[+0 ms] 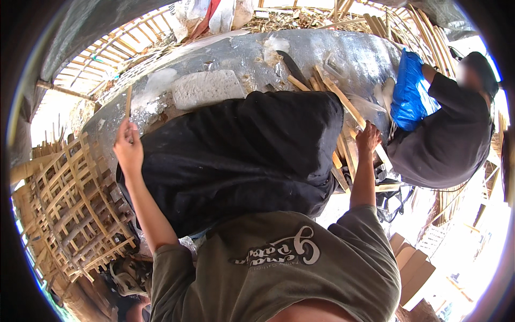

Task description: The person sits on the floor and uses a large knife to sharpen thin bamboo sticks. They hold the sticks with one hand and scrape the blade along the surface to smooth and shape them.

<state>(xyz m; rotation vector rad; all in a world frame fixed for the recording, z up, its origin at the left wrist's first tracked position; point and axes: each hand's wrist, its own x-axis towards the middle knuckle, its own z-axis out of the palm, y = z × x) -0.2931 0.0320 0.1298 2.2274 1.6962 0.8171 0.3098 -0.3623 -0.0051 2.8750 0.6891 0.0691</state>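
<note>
My left hand (129, 147) is out to the left, its fingers closed on the lower end of a thin wooden strip (129, 102) that points away from me. On the right, my right hand (368, 138) grips a long, pale bamboo strip (343, 99), which slants from the far middle down past my fingers. Between the hands, a black cloth (230, 150) covers my lap. More bamboo pieces (347, 150) lie beside it, under and near my right hand. Beyond the cloth, a dark curved blade-like piece (291, 68) lies on the grey sheet (241, 51).
A pale rectangular block (208, 88) rests on the sheet beyond my lap. Woven bamboo lattice (75, 209) stands at the left. To the right sits another person in dark clothes (440, 145), one arm at a blue plastic bag (410, 94). Brown blocks (413, 268) are at the lower right.
</note>
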